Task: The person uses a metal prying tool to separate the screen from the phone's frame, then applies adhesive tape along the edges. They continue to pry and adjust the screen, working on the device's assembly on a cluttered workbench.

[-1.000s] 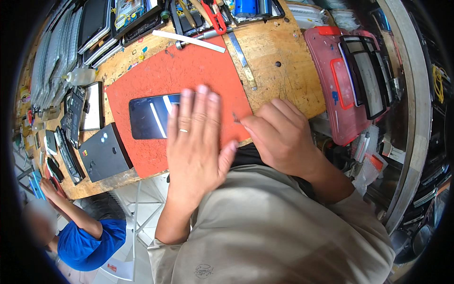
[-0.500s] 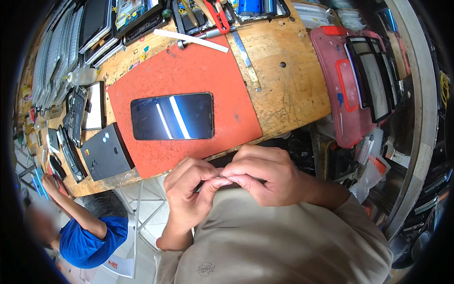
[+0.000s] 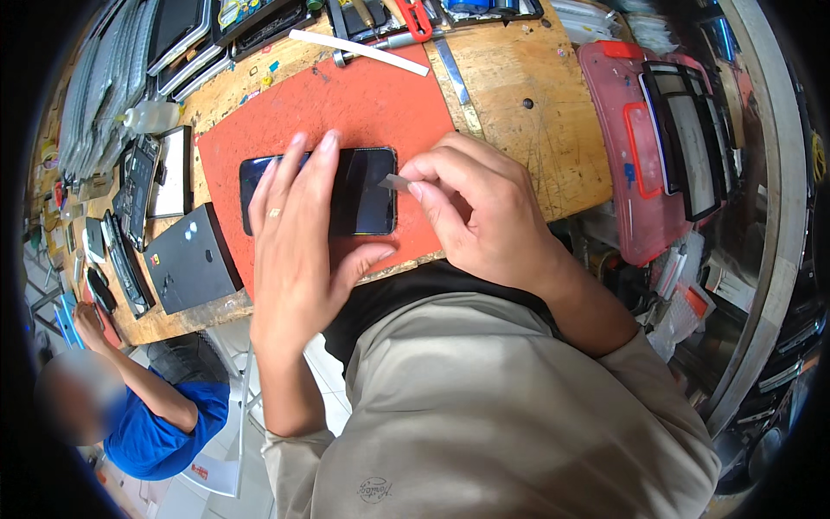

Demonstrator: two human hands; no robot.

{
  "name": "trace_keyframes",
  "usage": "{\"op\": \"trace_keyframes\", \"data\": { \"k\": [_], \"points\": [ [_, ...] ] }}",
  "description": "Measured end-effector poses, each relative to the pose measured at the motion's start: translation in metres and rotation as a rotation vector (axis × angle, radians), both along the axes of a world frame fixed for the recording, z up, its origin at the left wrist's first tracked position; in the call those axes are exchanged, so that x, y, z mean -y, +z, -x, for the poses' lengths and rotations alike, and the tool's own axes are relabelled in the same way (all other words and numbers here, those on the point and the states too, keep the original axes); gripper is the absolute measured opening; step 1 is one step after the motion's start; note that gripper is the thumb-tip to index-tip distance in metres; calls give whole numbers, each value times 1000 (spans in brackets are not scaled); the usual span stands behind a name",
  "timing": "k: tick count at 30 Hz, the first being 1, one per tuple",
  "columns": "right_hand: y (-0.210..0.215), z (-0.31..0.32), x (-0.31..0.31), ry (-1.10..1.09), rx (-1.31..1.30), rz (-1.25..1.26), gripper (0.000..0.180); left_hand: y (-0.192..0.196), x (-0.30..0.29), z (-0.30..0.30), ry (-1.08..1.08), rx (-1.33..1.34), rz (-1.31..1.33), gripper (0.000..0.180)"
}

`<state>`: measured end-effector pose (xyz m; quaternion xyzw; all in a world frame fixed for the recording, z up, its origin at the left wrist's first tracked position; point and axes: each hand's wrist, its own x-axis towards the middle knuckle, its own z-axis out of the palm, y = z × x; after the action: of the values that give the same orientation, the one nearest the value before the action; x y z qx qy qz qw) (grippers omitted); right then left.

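Note:
A dark, glossy smartphone (image 3: pixel 363 195) lies face up on an orange-red mat (image 3: pixel 380 104). My left hand (image 3: pixel 298 221) is spread over the left half of its screen, fingers stretched out and thumb apart near the phone's lower edge. Whether the palm touches the glass I cannot tell. At the phone's right end, my right hand (image 3: pixel 480 203) pinches a small, thin metal blade (image 3: pixel 395 182) between thumb and forefinger. The blade's tip reaches over the right part of the screen.
Left of the mat sit a black flat box (image 3: pixel 192 264) and several opened devices. Beyond it lie a white strip (image 3: pixel 359 52), a metal ruler (image 3: pixel 450 73) and a tool tray. A pink plastic case (image 3: pixel 618 156) stands at right. A person in blue (image 3: pixel 169 424) works at lower left.
Both hands have moved forward from in front of my body to the phone. The left has opened out over the screen; the blade now shows in the right hand's pinch.

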<state>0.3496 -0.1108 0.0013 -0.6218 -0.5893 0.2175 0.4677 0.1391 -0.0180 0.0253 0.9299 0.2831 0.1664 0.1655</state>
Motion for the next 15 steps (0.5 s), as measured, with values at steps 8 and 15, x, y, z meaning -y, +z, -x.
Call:
{"op": "trace_keyframes", "data": {
  "k": [8, 15],
  "points": [
    [0, 0, -5, -33, 75, -17, 11, -14, -19, -9, -141, 104, 3, 118],
    [1, -2, -5, 3, 65, -10, 10, -15, -19, -7, -130, 76, -33, 116]
  ]
}}
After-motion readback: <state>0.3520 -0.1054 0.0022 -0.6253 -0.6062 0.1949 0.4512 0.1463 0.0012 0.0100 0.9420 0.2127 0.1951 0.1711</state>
